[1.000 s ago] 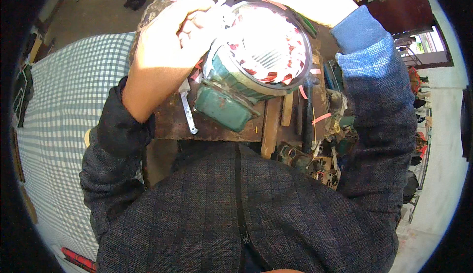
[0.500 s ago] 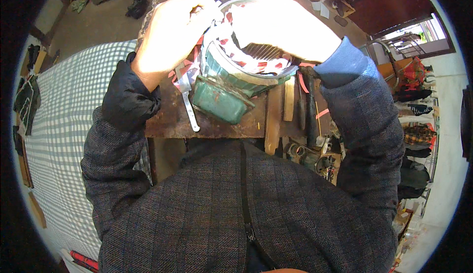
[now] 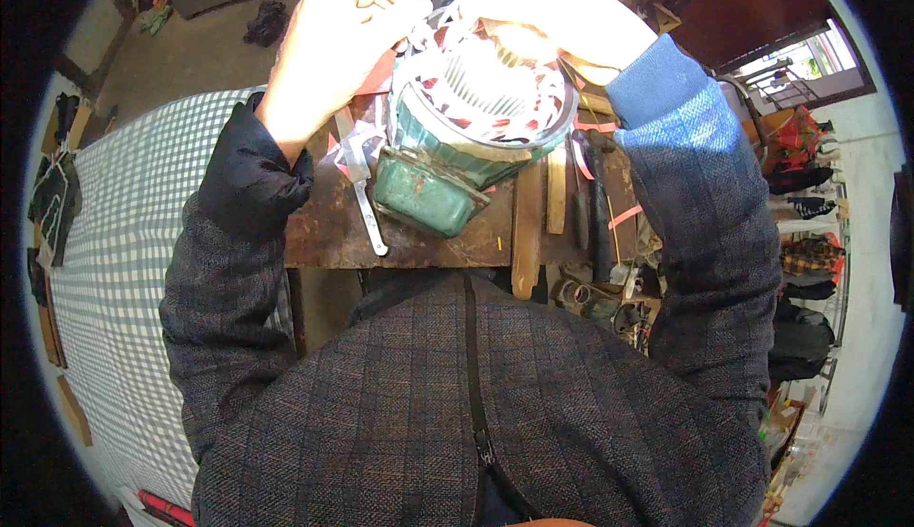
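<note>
Green motor casing [image 3: 416,125] open at the top, windings [image 3: 441,99] seated inside

Green-painted metal, ribbed and worn, the casing sits at upper centre of the frame on a dark wooden table [image 3: 328,246], its box-shaped side housing [image 3: 424,194] toward the lower edge. Red-and-white windings ring the mouth around a finely ribbed core [image 3: 484,78].

The left hand [image 3: 333,41] is at the casing's upper-left rim, fingers curled inward; the right hand [image 3: 547,13] arches over the far rim, fingers bent down toward the windings. Glare bleaches both fingertips, so I cannot tell how closed either grip is or whether it has hold of anything.

As for progress, the windings already lie in the casing and no cover is on it. Whether their ends are finished is lost in the glare, so how much remains cannot be judged.

Left of the casing lies a knife [image 3: 366,208]; to its right are wooden strips [image 3: 526,241], a black rod [image 3: 600,222] and pink slips [image 3: 582,159].
</note>
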A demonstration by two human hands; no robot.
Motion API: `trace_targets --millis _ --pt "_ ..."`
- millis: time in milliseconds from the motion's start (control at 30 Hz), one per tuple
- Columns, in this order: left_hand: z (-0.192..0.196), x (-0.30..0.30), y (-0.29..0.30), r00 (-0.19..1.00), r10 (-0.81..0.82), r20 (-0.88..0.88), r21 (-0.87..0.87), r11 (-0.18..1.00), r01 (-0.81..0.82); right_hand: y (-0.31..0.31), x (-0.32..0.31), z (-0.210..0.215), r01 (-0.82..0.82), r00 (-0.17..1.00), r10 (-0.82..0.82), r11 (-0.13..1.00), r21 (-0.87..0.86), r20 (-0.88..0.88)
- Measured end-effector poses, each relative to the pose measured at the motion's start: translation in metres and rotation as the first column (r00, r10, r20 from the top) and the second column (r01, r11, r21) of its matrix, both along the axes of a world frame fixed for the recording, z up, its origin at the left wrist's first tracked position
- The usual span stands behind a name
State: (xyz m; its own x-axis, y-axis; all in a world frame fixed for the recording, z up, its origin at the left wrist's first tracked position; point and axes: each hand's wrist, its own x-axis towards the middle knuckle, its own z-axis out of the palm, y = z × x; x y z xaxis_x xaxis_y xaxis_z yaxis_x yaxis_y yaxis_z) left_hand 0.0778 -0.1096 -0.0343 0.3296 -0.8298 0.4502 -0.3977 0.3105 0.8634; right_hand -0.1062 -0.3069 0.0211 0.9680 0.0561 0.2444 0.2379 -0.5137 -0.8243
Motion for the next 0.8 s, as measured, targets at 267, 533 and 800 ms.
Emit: trace_targets --millis 267,533,800 --pt "-0.005 -0.008 -0.018 0.938 0.019 0.346 -0.054 0.999 0.0 0.008 0.016 0.003 -0.023 0.991 0.056 0.966 -0.257 0.121" --pt "-0.004 0.012 -0.014 0.824 0.131 0.552 -0.126 0.989 -0.072 0.012 0.004 0.0 0.055 0.988 -0.07 0.992 -0.11 -0.136" --pt "0.005 0.011 0.003 0.811 -0.052 0.583 -0.042 0.995 0.094 0.043 -0.006 -0.022 0.24 0.966 -0.234 0.646 -0.725 0.112"
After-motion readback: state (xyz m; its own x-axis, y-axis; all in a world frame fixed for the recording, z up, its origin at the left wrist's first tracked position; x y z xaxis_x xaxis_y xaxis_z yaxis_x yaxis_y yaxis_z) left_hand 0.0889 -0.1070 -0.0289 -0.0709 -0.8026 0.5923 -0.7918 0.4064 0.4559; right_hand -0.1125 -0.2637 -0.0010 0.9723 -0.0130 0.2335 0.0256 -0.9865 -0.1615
